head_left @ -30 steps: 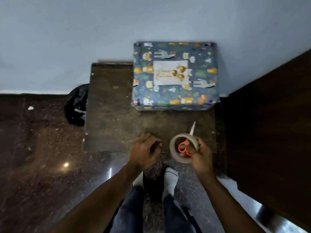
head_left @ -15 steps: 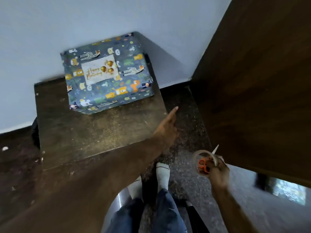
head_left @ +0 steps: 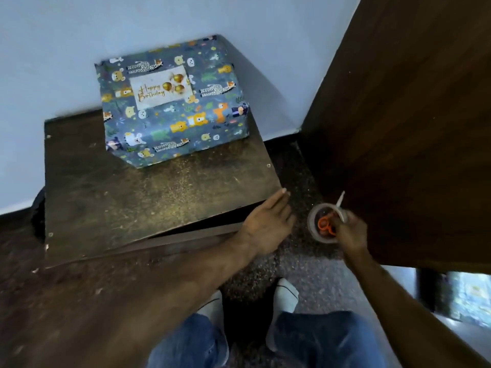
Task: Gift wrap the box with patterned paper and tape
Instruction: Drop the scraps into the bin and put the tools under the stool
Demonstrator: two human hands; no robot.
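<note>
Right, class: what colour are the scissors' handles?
Orange, seen in the head view: the scissors sit through the tape roll, held by the right hand.

- A white card [head_left: 161, 87] is lying in the upper middle of the frame, on the top face of the wrapped gift box [head_left: 172, 107], and is showing "Happy Birthday" in gold script, set on two lines: "Happy" above, "Birthday" below.
- The words are sitting in the left half of the card, running slightly uphill to the right; gold balloon pictures are filling its right half.
- The blue wrapping paper is carrying cartoon animals and leaves only; no lettering is showing on it.
- Nothing else in the frame is offering readable text: the tape roll [head_left: 322, 221] at lower right is showing no legible print.
</note>
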